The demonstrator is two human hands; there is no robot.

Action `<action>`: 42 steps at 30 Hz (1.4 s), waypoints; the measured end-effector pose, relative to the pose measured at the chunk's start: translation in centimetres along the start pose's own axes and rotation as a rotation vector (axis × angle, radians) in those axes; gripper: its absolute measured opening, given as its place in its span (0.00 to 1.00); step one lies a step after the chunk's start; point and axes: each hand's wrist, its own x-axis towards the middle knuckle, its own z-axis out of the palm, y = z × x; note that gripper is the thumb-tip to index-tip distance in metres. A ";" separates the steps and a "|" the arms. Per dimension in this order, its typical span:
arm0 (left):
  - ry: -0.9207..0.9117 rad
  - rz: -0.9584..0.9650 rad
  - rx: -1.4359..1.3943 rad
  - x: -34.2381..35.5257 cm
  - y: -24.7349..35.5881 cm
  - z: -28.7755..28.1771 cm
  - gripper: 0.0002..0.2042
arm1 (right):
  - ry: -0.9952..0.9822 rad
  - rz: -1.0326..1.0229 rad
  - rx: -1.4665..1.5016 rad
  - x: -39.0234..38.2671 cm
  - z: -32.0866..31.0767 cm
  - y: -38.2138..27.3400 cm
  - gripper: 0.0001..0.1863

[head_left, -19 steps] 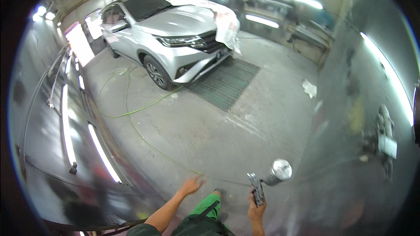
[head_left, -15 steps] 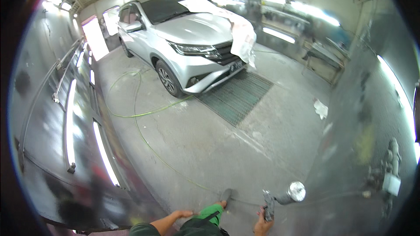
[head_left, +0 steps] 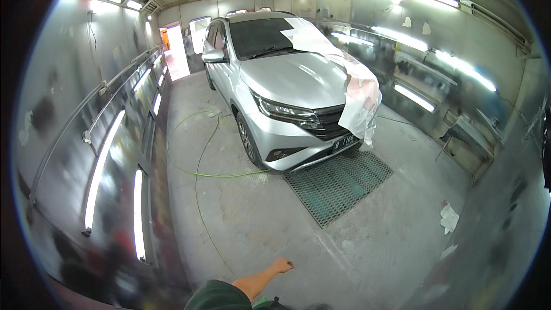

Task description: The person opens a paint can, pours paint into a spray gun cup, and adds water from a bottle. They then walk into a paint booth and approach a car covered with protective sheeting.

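My left hand [head_left: 282, 265] reaches forward at the lower middle, out over the grey floor, on a bare forearm below a dark green sleeve. Its fingers look curled in, and no object shows in them. Nothing is touched by it. My right hand is out of view. Ahead stands a silver car [head_left: 287, 80], its front toward me. White masking sheet [head_left: 361, 92] drapes over part of the windscreen, the bonnet's right side and the front corner.
A green floor grating [head_left: 338, 192] lies before the car's bumper. A thin yellow-green hose [head_left: 198, 195] winds across the floor at left. Crumpled white paper [head_left: 449, 218] lies near the right wall. A metal stand [head_left: 459, 132] is farther back. Lit tubes [head_left: 104, 169] line the walls.
The view has tilted up, so the car sits lower in it. My left hand has swung forward. My right hand and the spray-gun-like tool with a foil-topped cup have left the view.
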 end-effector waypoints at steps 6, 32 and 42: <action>0.008 0.088 -0.245 15.6 14.0 0.0 0.19 | 0.025 0.040 0.046 15.2 2.6 -2.3 0.28; -0.405 0.225 0.488 75.8 58.3 0.6 0.23 | 0.080 -0.001 0.251 88.5 23.4 -20.7 0.24; -0.570 0.988 0.054 91.2 109.5 -6.1 0.37 | -0.288 0.037 0.134 114.6 31.1 -29.2 0.23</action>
